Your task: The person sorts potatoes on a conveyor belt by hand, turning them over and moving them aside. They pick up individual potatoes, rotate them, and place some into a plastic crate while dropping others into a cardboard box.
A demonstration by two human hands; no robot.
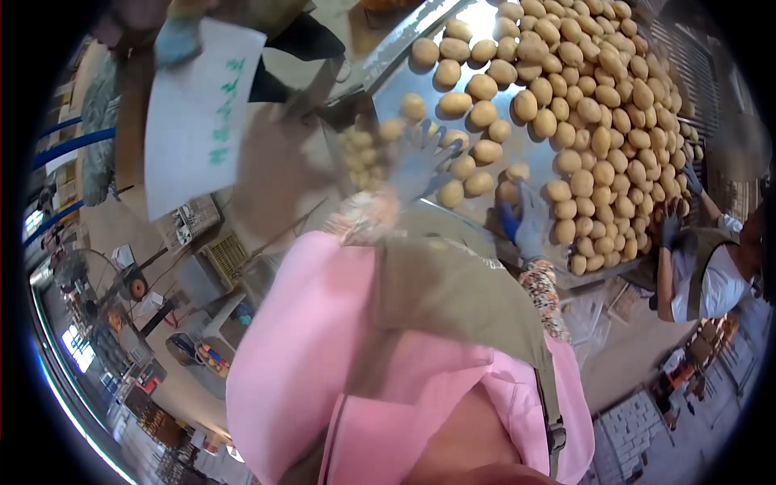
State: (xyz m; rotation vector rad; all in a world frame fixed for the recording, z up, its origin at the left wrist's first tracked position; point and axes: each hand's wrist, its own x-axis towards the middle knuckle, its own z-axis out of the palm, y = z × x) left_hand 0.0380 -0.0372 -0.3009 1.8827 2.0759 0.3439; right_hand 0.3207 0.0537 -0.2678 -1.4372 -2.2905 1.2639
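Note:
My left hand [420,162], in a pale grey glove, has its fingers spread over the near left edge of the metal table [521,148]. Several potatoes [455,103] lie around its fingertips, and some show smaller and lower in a container [361,158] beside it. On the right, my right hand [529,226], gloved in grey and blue, rests at the table's near edge with thumb and fingers apart. A potato [508,191] sits right at those fingertips, with another touching it just beyond.
A large heap of potatoes [602,129] covers the table's right side. A co-worker [711,263] at right reaches into it with gloved hands. At upper left, another person's gloved hand [178,40] holds a white sheet [198,121] with green writing. Crates [222,257] stand on the floor at left.

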